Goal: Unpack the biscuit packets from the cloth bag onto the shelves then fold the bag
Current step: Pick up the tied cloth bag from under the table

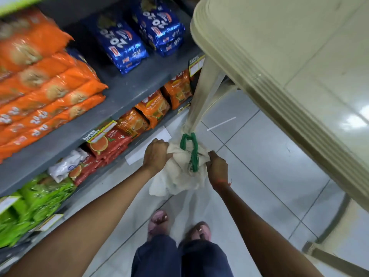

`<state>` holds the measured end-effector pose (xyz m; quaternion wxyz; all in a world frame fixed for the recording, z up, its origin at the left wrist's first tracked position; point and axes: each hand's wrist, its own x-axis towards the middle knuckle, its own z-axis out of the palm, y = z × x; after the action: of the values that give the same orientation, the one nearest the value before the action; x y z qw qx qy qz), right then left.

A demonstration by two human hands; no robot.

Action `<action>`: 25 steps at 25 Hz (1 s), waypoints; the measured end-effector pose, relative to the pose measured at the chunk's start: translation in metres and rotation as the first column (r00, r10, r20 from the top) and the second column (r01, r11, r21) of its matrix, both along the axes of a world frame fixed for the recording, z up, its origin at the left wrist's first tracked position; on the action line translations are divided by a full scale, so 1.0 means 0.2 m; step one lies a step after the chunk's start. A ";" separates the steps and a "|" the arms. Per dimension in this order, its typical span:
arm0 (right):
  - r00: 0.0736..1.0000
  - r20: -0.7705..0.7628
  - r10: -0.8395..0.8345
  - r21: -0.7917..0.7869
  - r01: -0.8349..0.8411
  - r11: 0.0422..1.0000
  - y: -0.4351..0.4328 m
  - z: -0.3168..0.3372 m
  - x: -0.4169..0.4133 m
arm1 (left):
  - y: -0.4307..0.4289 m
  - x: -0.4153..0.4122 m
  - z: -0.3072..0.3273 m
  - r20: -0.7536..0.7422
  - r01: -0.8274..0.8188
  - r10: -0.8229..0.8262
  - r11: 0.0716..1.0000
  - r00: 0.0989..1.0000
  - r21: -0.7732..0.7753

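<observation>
Beside the shelves (127,92), left hand (156,154) and right hand (217,168) grip the bunched cloth bag (179,176).

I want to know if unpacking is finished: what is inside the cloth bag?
No packet shows. The cloth bag is limp and crumpled, gripped by the left hand and right hand. Bunched folds cover its inside, so I cannot confirm it is empty.

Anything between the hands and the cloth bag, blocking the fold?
Nothing visible. Left hand and right hand both grip the bunched cloth bag directly; the beige plastic leg stands beyond it, not between.
</observation>
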<state>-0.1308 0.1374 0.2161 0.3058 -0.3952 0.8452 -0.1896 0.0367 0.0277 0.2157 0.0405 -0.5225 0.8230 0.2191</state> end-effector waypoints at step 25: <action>0.988 -0.068 0.140 -0.136 -0.148 0.980 -0.17 3.19 -0.21 | -0.18 -0.26 3.02 -0.562 -0.058 -0.162 0.934 0.811 -0.353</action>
<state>-0.1720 0.1030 0.8537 0.2656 -0.4812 0.8074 -0.2144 -0.0161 -0.0092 0.8202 -0.3020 -0.4056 0.8354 0.2154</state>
